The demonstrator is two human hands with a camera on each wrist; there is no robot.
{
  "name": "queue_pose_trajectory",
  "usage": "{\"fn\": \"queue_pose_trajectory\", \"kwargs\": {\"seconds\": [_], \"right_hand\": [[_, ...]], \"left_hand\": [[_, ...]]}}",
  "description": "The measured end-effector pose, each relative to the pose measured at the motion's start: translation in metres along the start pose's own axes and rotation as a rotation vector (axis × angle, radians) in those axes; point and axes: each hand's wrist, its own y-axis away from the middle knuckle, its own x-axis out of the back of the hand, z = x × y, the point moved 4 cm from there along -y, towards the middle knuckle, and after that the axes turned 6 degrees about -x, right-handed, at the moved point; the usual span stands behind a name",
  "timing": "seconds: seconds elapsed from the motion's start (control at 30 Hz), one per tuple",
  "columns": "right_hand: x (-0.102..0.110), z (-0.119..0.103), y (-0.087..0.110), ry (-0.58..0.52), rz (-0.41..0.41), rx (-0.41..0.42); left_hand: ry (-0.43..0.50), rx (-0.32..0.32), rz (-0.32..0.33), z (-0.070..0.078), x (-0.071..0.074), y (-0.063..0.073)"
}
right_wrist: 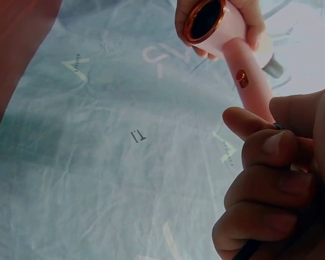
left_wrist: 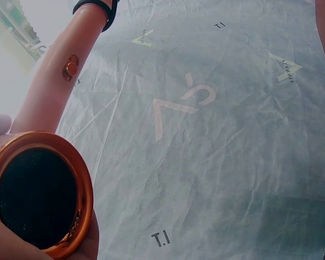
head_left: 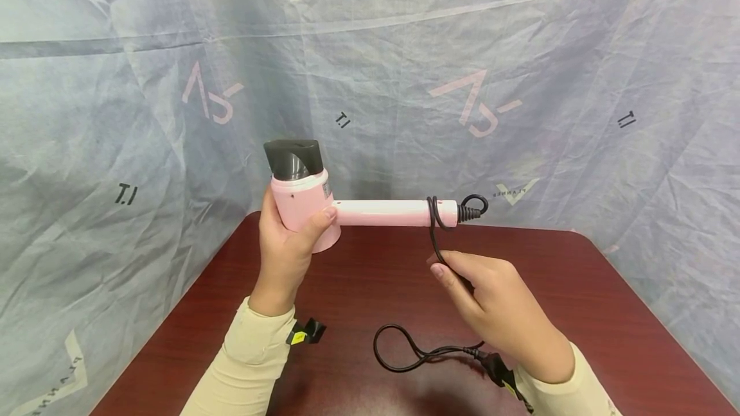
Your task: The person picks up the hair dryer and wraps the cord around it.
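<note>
Ok, L→R. L sleeve [head_left: 245, 358] comes up from the bottom edge to L hand [head_left: 283, 246], which is wrapped round the body of the pink hair dryer [head_left: 302, 203], thumb by the handle joint, fingers mostly hidden behind. Dryer's held in the air over the far part of the table [head_left: 347, 294], prob. gripped by the body b/c that's the bulky end & it leaves the handle free. Black nozzle [head_left: 293, 158] sits at the upper end in head view; copper-rimmed intake [left_wrist: 85, 184] faces the L wrist cam.

Handle [head_left: 381, 212] sticks out sideways to the R, approx. level, so its cord end is on the R hand's side. Black cord [head_left: 433, 236] loops round the handle near that end, w/ a small bend past the ribbed sleeve [head_left: 468, 213]; exact no. of turns unclear. R hand [head_left: 503, 291] pinches the cord just below the wraps, thumb vs. index, other fingers curled; line looks fairly straight there, prob. for control. Hands apart, linked only via dryer + cord.

Slack loop [head_left: 399, 368] lies on the table below, near R cuff [head_left: 569, 377]; can't tell if it's loose or tugged.
</note>
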Motion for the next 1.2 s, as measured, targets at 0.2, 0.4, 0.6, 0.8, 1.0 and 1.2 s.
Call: {"fn": "queue_pose_trajectory", "kwargs": {"seconds": [0.2,0.4,0.6,0.8,1.0,1.2], "right_hand": [[0.003,-0.002,0.0,-0.005,0.011,0.011],[0.003,-0.005,0.0,-0.012,0.028,0.038],[0.004,-0.008,0.001,-0.016,0.038,0.056],[0.006,-0.011,0.001,-0.025,0.057,0.084],[0.008,-0.014,0.0,-0.034,0.051,0.088],[0.01,-0.017,0.001,-0.034,0.047,0.063]], "left_hand": [[0.002,0.004,0.003,-0.001,0.0,0.0],[-0.007,0.002,0.002,-0.001,0.0,-0.001],[-0.024,-0.003,-0.003,-0.001,0.0,0.0],[-0.039,-0.004,0.002,0.0,-0.002,0.001],[-0.062,-0.02,-0.002,0.001,-0.003,0.002],[-0.074,-0.041,-0.005,0.0,-0.001,0.001]]}}
